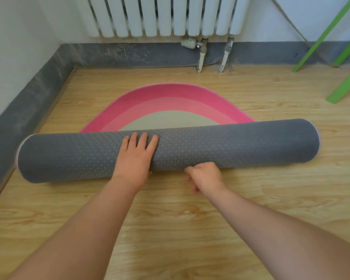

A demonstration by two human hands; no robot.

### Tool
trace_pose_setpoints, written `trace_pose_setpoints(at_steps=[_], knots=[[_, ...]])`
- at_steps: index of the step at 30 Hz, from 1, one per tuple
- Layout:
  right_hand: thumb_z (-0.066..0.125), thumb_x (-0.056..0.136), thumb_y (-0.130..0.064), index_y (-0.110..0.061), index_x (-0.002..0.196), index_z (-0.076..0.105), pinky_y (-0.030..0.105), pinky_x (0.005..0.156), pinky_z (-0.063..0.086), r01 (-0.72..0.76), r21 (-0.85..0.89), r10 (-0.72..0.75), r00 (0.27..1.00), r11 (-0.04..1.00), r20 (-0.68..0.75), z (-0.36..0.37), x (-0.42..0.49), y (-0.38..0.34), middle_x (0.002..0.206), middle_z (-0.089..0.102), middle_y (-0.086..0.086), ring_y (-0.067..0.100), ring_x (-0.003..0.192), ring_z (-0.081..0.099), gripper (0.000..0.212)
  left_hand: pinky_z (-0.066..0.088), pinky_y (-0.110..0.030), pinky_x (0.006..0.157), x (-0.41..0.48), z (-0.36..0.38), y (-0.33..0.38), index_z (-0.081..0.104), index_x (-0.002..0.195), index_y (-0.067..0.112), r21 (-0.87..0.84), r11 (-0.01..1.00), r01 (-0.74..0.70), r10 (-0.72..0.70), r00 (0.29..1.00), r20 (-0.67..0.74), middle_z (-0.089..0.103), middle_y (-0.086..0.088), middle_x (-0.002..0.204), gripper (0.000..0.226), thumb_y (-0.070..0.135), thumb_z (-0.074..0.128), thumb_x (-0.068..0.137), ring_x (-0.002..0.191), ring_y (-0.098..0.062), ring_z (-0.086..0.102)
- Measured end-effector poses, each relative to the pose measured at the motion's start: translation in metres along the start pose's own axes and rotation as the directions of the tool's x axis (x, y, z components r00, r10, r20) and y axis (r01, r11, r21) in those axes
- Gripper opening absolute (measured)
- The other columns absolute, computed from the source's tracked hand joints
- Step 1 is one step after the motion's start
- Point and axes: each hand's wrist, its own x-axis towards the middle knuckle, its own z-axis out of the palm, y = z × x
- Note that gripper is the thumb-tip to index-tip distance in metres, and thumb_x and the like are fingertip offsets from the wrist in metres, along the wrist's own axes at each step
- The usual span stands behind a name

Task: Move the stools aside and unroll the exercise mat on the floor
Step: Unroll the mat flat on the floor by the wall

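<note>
The exercise mat [240, 144] lies across the wooden floor as a thick roll with a grey, diamond-patterned outside. Its unrolled part [170, 102] spreads behind the roll toward the wall, rounded, with pink bands around a beige centre. My left hand [134, 156] rests flat on top of the roll near its middle, fingers spread. My right hand [204, 175] sits at the near lower edge of the roll, fingers curled and touching it. No stool is fully in view.
A white radiator [164, 15] with two pipes hangs on the far wall above a grey skirting [28, 93] that also runs along the left wall. Green slanted legs [343, 85] stand at the right edge. Wooden floor [170, 229] stretches toward me.
</note>
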Motion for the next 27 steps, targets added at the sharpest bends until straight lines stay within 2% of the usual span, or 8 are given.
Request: trace_pose_setpoints(at_steps=[4,7,9,13,16,18,21,27], knots=[[0.053,0.073,-0.037,-0.007,0.047,0.045,0.026,0.043,0.028,0.216,-0.144,-0.25,0.922,0.966,-0.296,-0.007,-0.025,-0.024,0.039,0.039,0.005,0.022,0.045,0.038,0.04,0.007,-0.05,0.117,-0.021,-0.004,0.008,0.006,0.151,0.019,-0.053,0.999,-0.007,0.01,0.999,0.052,0.018,-0.014,0.156,0.096,0.059,0.049,0.076,0.143,-0.037,0.013],[0.052,0.08,-0.033,-0.007,0.05,0.038,0.038,0.048,0.025,0.3,-0.231,-0.369,0.849,0.926,-0.378,-0.018,-0.031,-0.046,0.044,0.032,0.007,0.03,0.055,0.036,0.042,0.028,-0.045,0.107,-0.036,-0.016,0.008,0.036,0.14,0.017,-0.094,0.995,-0.043,0.04,0.999,-0.034,0.044,-0.011,0.136,0.073,0.054,0.035,0.077,0.125,-0.033,0.038],[0.05,0.086,-0.032,-0.01,0.054,0.039,0.034,0.054,0.029,0.338,-0.294,-0.436,0.806,0.894,-0.4,-0.03,-0.03,-0.053,0.054,0.041,0.004,0.031,0.065,0.042,0.041,0.039,-0.041,0.092,-0.044,-0.029,0.004,0.048,0.128,0.015,-0.114,0.99,-0.082,0.073,0.994,-0.078,0.054,-0.007,0.115,0.061,0.045,0.03,0.078,0.107,-0.029,0.048],[0.052,0.091,-0.03,-0.015,0.091,0.064,0.036,0.085,0.042,0.399,-0.471,-0.555,0.792,0.787,-0.256,-0.051,-0.024,-0.046,0.104,0.063,0.006,0.027,0.105,0.052,0.019,0.042,-0.041,0.086,-0.052,-0.044,0.001,0.05,0.127,0.012,-0.14,0.983,-0.121,0.108,0.989,-0.098,0.06,-0.007,0.109,0.044,0.024,0.039,0.086,0.101,-0.029,0.055],[0.048,0.095,-0.041,-0.015,0.13,0.052,0.04,0.106,0.033,0.352,-0.615,-0.518,0.849,0.705,-0.108,-0.063,-0.024,-0.036,0.137,0.052,0.005,0.026,0.13,0.04,0.045,0.044,-0.044,0.079,-0.052,-0.052,0.0,0.057,0.119,0.009,-0.149,0.984,-0.101,0.068,0.975,-0.21,0.06,-0.011,0.102,0.036,0.017,0.05,0.085,0.094,-0.034,0.057],[0.04,0.097,-0.048,-0.015,0.139,0.044,0.042,0.112,0.027,0.344,-0.698,-0.477,0.879,0.628,0.004,-0.066,-0.026,-0.031,0.143,0.048,0.006,0.026,0.134,0.037,0.053,0.04,-0.044,0.09,-0.05,-0.053,-0.002,0.053,0.128,0.011,-0.187,0.981,-0.053,0.018,0.982,-0.188,0.057,-0.011,0.118,0.041,0.021,0.048,0.089,0.108,-0.033,0.053],[0.036,0.097,-0.052,-0.015,0.134,0.049,0.044,0.104,0.036,0.317,-0.728,-0.369,0.925,0.608,0.094,-0.067,-0.035,-0.027,0.133,0.056,0.009,0.03,0.124,0.047,0.054,0.028,-0.04,0.107,-0.051,-0.046,-0.002,0.045,0.138,0.018,-0.248,0.968,0.041,-0.045,0.999,-0.012,0.049,-0.007,0.138,0.046,0.038,0.039,0.097,0.128,-0.026,0.042],[0.041,0.094,-0.055,-0.015,0.09,0.064,0.031,0.07,0.04,0.322,-0.803,-0.406,0.907,0.501,0.11,-0.07,-0.05,-0.028,0.1,0.065,0.008,0.03,0.101,0.06,0.047,0.044,-0.037,0.081,-0.059,-0.047,0.004,0.066,0.102,0.015,-0.351,0.934,0.071,-0.03,0.992,0.122,0.063,-0.011,0.107,0.046,0.046,0.033,0.098,0.104,-0.032,0.056]])
